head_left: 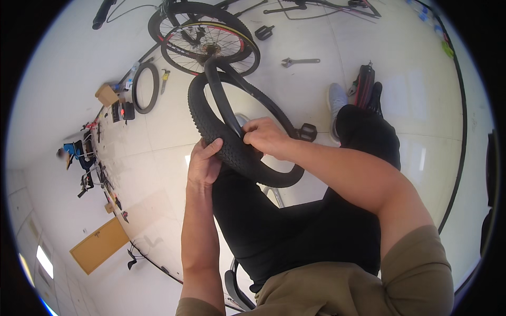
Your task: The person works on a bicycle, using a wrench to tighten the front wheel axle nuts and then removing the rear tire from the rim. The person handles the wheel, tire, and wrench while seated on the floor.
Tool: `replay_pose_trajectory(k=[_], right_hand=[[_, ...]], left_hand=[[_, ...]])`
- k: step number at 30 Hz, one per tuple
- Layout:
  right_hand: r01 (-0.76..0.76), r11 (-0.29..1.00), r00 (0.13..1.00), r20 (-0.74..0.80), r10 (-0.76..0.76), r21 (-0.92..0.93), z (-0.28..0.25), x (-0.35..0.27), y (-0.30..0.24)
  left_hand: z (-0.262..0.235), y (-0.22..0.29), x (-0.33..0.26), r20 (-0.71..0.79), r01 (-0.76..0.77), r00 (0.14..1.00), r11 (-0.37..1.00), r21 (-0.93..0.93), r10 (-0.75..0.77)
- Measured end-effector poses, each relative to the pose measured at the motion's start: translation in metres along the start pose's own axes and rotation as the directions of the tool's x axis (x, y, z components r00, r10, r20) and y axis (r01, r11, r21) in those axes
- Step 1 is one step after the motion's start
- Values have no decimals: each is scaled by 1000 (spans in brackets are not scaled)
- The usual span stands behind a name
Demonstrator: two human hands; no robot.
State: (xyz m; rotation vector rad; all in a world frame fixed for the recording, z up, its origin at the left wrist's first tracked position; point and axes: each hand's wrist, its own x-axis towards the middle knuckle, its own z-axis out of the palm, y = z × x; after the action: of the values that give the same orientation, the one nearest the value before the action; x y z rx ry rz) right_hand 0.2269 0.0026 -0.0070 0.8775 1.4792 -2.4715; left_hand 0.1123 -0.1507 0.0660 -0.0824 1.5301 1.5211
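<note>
A knobby black bicycle tire (201, 105) leans across my legs, with no rim inside it. A smooth, dark grey inner tube (217, 89) lies partly in the tire and partly out, arching over its far edge. My left hand (204, 162) is closed around the tire's near left side, thumb on the tread. Inside the tire's opening, the fingers of my right hand (266, 138) pinch together at the inner tube where it meets the tire. Those fingertips are partly hidden.
Beyond the tire lies a spoked wheel (211, 48) beside a bicycle. An adjustable wrench (300, 61), pedals (264, 32) and a tool pouch (365, 84) rest on the floor. Another tire (145, 88) and a hammer (165, 80) are at the left. A person (79, 151) is farther off.
</note>
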Motion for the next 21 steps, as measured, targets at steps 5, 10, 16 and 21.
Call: replay_pose_trajectory(k=[5,10,16,21], right_hand=[[-39,999,999,36,39,9,-2,-1,4],[-80,997,994,78,82,-16,-2,4,11],[-244,963,948,235,213,114,-6,-4,-7],[-281,939,917,344,202,199,-2,-5,-9]], left_hand=[[-7,-16,2,-2,16,1000,997,-70,-16],[-9,-28,6,25,-15,1000,998,-65,16],[8,-22,4,-19,-101,995,993,62,102],[4,-9,4,-14,-36,999,990,139,38]])
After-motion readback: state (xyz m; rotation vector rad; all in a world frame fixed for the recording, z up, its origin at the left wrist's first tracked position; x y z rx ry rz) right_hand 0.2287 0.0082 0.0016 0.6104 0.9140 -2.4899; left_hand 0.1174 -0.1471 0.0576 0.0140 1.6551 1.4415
